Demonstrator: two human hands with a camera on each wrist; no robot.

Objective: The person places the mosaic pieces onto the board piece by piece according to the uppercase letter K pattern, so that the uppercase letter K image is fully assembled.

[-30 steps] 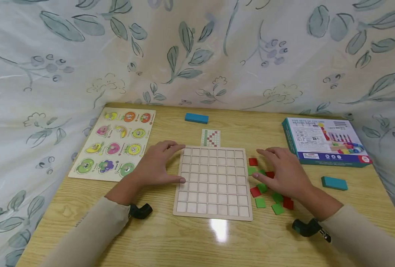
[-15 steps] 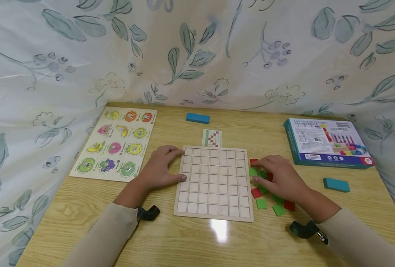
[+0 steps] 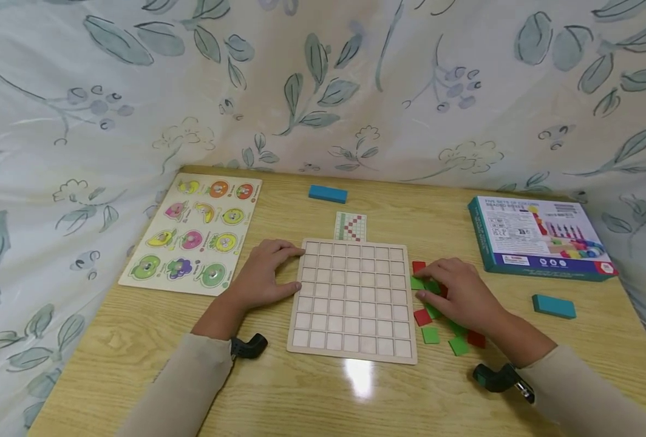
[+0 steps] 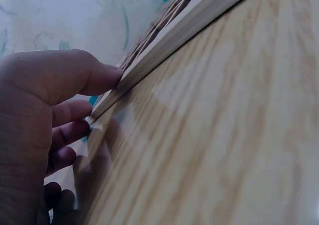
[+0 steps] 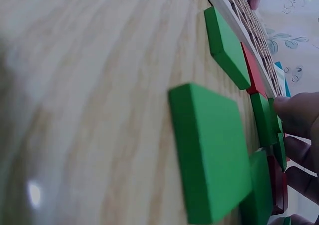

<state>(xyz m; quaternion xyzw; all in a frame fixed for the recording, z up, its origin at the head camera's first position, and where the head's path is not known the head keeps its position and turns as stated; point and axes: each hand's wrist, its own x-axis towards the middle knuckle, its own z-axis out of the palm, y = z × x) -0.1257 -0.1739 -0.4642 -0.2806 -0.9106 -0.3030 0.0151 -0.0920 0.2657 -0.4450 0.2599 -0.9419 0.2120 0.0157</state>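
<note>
- At the far left of the table lies the fruit puzzle, flat, with its colourful pieces set in rows, well apart from my hands
- Just right of it my left hand rests on the left edge of the grid board; my thumb presses against the board's rim and my other fingers lie along the same side, lightly bent, steadying it rather than wrapping round it
- The grid board sits flat in the middle of the table, straight in front of me, and all of its square cells are bare
- Behind the board, touching or nearly touching its far edge, lies a small pattern card with red and green squares printed on it
- Further back, near the curtain, lies a blue block
- Just right of the board is a loose scatter of red and green tiles, flat on the table, some overlapping
- My right hand lies on top of that scatter, fingers curled down with the tips on a green tile beside the board's right edge; I cannot tell whether I have it pinched or only touch it
- In the right wrist view the nearest green tiles lie flat on the wood
- Further right lies a second blue block, and behind it a printed box
</note>
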